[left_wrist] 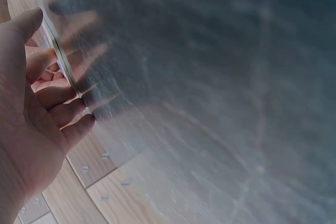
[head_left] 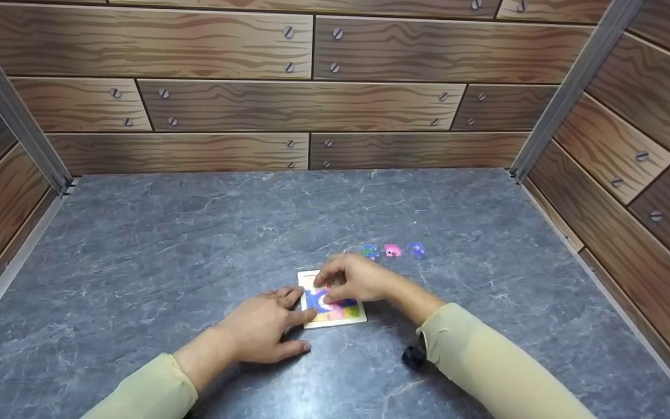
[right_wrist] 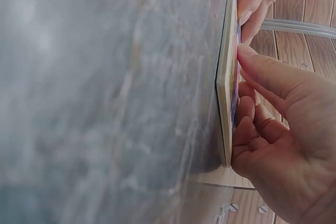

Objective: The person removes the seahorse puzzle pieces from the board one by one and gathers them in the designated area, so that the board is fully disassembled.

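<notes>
A small jigsaw puzzle in a pale frame [head_left: 335, 325] lies flat on the table, its picture blue, pink and yellow. My left hand [head_left: 262, 327] rests at its left side, fingers spread and fairly straight, with fingertips on the frame and thumb on the table. In the left wrist view those fingers reach the thin board edge [left_wrist: 64, 61]. Over the puzzle, my right hand [head_left: 361, 278] has thumb and index finger bent down, pinching at a puzzle piece on the picture, mostly hidden by the fingers. The right wrist view shows the right thumb [right_wrist: 268, 69] touching the picture side.
Behind the right hand lie three loose puzzle pieces in a row: a blue-green piece [head_left: 370, 251], a pink piece [head_left: 393, 250] and a blue-purple piece [head_left: 416, 249]. Wood-patterned panels [head_left: 224, 105] enclose the grey marbled table [head_left: 195, 233]. A black device [head_left: 413, 356] sits by the right sleeve.
</notes>
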{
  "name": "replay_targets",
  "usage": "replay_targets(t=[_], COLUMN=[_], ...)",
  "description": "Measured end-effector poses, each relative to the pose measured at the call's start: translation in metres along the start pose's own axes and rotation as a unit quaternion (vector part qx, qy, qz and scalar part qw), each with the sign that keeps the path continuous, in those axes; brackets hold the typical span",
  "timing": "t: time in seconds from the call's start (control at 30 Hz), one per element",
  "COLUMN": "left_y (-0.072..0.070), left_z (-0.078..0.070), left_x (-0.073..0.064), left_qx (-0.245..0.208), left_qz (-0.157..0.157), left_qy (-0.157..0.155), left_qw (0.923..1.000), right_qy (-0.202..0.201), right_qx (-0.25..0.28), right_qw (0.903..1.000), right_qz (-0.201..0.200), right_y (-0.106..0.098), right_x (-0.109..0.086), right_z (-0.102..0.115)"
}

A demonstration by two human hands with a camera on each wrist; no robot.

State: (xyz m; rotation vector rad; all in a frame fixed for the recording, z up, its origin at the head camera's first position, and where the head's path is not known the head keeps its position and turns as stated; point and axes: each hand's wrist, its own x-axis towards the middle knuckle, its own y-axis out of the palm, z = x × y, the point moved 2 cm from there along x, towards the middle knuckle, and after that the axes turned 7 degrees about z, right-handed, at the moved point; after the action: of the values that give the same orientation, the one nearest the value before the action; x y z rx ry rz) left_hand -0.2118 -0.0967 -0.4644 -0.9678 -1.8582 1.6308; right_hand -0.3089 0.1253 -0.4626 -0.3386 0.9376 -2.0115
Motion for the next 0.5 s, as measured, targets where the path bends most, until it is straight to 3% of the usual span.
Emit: replay_targets(t=[0.5], left_y=[0.0002], left_z=[-0.0015], left_x=[-0.0002], left_qx=[0.0], left_qz=[-0.001], left_qy=[0.0], left_qw=[1.0], right_qy=[-0.001], right_qx=[0.0], right_qw=[1.0], right_qz=[-0.002], right_y=[0.0016], right_x=[-0.0022], right_z=[0.0015])
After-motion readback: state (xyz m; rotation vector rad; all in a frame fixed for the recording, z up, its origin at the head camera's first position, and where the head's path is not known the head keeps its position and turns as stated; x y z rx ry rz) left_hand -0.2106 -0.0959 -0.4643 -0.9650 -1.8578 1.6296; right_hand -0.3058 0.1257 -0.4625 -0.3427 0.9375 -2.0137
